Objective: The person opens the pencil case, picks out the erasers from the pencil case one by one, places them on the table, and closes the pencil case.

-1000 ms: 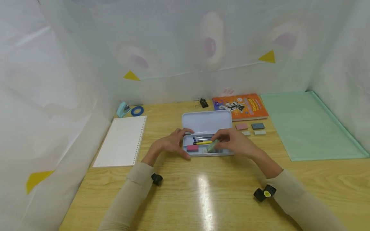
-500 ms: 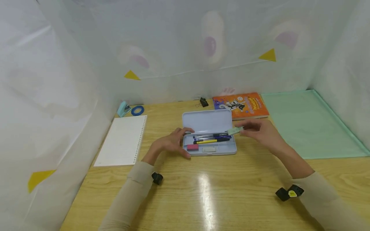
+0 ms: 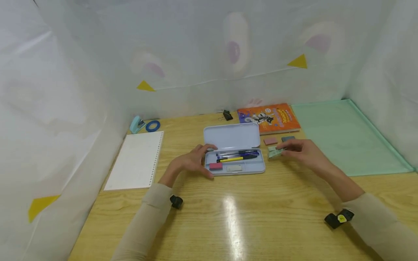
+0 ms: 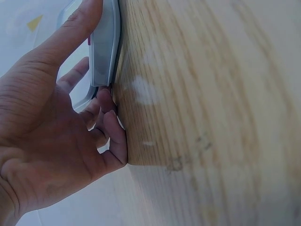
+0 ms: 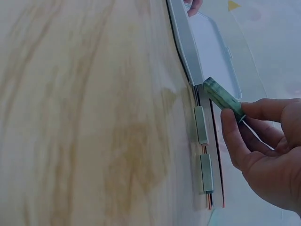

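Observation:
A pale blue pencil case (image 3: 232, 137) lies open on the table. My left hand (image 3: 192, 162) grips its left end, thumb at the front and fingers toward the hinge; in the left wrist view the thumb lies along the case's wall (image 4: 104, 52). Inside are several pens (image 3: 237, 158), a pink eraser (image 3: 215, 166) and a white eraser (image 3: 234, 168). Just right of the case, my right hand (image 3: 303, 154) pinches a green eraser (image 5: 222, 98) between thumb and fingertips, tilted above the table. In the head view it overlaps a pale eraser (image 3: 271, 148) lying there.
A pink eraser (image 3: 270, 141) and a dark blue eraser (image 3: 288, 139) lie behind my right hand. Farther back are an orange book (image 3: 277, 117), a binder clip (image 3: 227, 115) and a green glass board (image 3: 343, 137). Left stand a notepad (image 3: 135, 159), blue tape (image 3: 152, 126) and stapler (image 3: 137, 124).
My right hand has lifted the green eraser out of the pencil case and carried it right, to beside the erasers on the table. My left hand has stayed on the case.

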Motion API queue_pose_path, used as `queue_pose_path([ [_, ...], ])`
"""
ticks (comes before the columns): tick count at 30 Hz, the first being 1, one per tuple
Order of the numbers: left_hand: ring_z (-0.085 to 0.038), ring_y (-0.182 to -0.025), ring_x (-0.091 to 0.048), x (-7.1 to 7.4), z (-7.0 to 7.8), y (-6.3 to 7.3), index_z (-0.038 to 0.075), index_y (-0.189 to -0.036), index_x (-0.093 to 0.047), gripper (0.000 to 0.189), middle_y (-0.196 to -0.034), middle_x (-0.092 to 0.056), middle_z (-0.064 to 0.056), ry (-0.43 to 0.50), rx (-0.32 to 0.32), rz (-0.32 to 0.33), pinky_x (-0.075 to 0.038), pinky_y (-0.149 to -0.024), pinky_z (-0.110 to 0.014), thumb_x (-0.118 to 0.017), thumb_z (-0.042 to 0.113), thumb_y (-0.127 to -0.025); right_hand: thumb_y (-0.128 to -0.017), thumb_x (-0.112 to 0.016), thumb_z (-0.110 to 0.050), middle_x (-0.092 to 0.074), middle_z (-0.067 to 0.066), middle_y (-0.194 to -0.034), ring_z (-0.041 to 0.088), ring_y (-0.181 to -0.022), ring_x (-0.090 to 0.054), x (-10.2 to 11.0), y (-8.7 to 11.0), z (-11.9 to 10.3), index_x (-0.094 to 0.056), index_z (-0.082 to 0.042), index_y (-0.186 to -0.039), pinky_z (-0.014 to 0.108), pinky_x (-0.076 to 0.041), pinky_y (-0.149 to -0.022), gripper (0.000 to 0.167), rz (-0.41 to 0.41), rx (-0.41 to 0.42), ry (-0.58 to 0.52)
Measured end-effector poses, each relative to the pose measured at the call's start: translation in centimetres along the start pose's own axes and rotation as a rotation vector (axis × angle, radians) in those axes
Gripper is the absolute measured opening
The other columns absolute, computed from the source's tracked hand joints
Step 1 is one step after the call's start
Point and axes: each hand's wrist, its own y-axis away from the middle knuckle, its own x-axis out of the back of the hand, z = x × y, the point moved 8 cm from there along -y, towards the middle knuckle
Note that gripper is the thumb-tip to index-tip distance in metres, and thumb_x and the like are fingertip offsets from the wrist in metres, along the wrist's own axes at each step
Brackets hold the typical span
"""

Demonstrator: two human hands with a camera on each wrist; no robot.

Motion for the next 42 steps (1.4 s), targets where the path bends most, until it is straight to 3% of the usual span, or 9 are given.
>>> queue_pose_path([
  [7,-0.031,-0.138,-0.037,-0.1,0.1,0.0,0.034,-0.156,-0.031,0.101,-0.154,-0.033,-0.014,0.018,-0.006,-0.005,-0.034,-0.116,-0.058,-0.093,0.041,-0.077,-0.101,-0.070,-0.015,-0.070,0.015,-0.124,0.006,-0.104,-0.063,-0.8,-0.3,-0.4,-0.075,-0.007,-0.121,0.017,-0.050,-0.084,0.022,-0.014,0.032,0.042],
  [16,-0.031,-0.138,-0.037,0.0,0.2,0.2,0.035,-0.156,-0.032,0.100,-0.153,-0.034,-0.013,0.016,0.001,-0.002,-0.034,-0.117,-0.058,-0.093,0.042,-0.077,-0.101,-0.070,-0.016,-0.071,0.015,-0.125,0.029,-0.117,-0.065,-0.8,0.0,-0.4,-0.076,-0.008,-0.121,0.018,-0.050,-0.086,0.022,-0.054,0.032,0.100],
  [19,-0.032,-0.138,-0.037,-0.1,0.2,0.2,0.035,-0.156,-0.032,0.100,-0.152,-0.034,-0.013,0.007,-0.001,-0.001,-0.033,-0.117,-0.058,-0.093,0.042,-0.077,-0.103,-0.068,-0.020,-0.071,0.013,-0.126,0.027,-0.117,-0.064,-0.4,0.3,-0.1,-0.075,-0.009,-0.124,0.020,-0.049,-0.086,0.025,-0.064,0.021,0.097],
  [25,-0.032,-0.136,-0.037,-0.1,0.0,0.3,0.034,-0.156,-0.031,0.099,-0.152,-0.033,-0.014,0.006,-0.004,0.002,-0.034,-0.117,-0.058,-0.092,0.043,-0.078,-0.106,-0.063,-0.026,-0.074,0.013,-0.121,0.009,-0.105,-0.068,0.5,1.0,0.8,-0.070,-0.006,-0.131,0.020,-0.051,-0.085,0.033,-0.064,-0.003,0.040],
  [32,-0.032,-0.133,-0.039,0.0,0.0,0.3,0.034,-0.156,-0.032,0.100,-0.149,-0.035,-0.013,0.014,-0.007,0.008,-0.036,-0.115,-0.057,-0.093,0.041,-0.077,-0.106,-0.063,-0.025,-0.070,0.019,-0.128,0.009,-0.107,-0.069,1.0,1.6,0.7,-0.067,-0.003,-0.132,0.015,-0.051,-0.087,0.035,-0.050,-0.006,-0.046],
  [37,-0.030,-0.124,-0.042,0.0,0.2,0.2,0.033,-0.157,-0.031,0.101,-0.143,-0.038,-0.013,-0.012,-0.030,0.012,-0.041,-0.109,-0.052,-0.093,0.042,-0.077,-0.106,-0.064,-0.028,-0.069,0.017,-0.131,0.009,-0.108,-0.068,0.0,1.4,-0.7,-0.069,-0.005,-0.132,0.020,-0.052,-0.089,0.035,-0.066,0.007,-0.078],
  [42,-0.030,-0.131,-0.039,0.0,0.2,0.2,0.034,-0.157,-0.031,0.100,-0.148,-0.036,-0.013,-0.015,-0.015,0.004,-0.037,-0.114,-0.054,-0.092,0.044,-0.078,-0.105,-0.065,-0.023,-0.070,0.011,-0.128,0.013,-0.112,-0.064,-2.4,0.6,-3.0,-0.072,-0.008,-0.127,0.024,-0.052,-0.089,0.028,-0.097,0.064,-0.064],
])
